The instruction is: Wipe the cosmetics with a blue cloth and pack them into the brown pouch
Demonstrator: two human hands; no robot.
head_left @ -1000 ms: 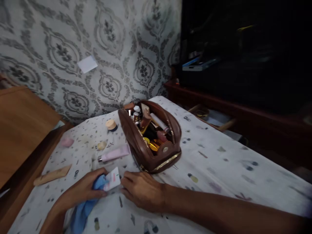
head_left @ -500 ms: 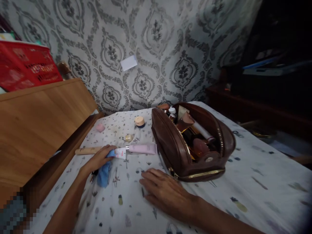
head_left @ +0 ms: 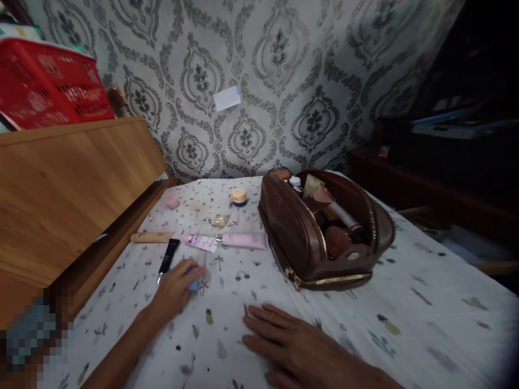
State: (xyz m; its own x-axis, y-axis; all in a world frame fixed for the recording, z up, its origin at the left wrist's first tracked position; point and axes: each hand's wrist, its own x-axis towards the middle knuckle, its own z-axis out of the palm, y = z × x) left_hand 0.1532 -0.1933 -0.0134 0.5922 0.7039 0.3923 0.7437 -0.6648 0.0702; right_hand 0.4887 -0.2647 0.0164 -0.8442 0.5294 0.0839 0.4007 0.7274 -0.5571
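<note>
My left hand is low over the patterned sheet, its fingers closed on a small crumpled blue cloth, mostly hidden beneath them. Just beyond that hand lies a slim black tube with a silvery end. My right hand rests flat on the sheet, fingers stretched out and holding nothing. Farther back, a beige tube, a small pink-and-white tube and a longer pale pink tube form a row. To their right stands a brown cosmetic bag, unzipped, with several cosmetics inside.
Behind the row sit a cream-lidded jar, a small clear-and-gold item and a pink sponge-like piece. A wooden panel with a red basket above borders the left. A patterned wall closes the back.
My left hand has drawn back toward me from the small tube, with the blue cloth under its fingers. The black tube and the small tube now show more fully. The camera view has shifted slightly.
</note>
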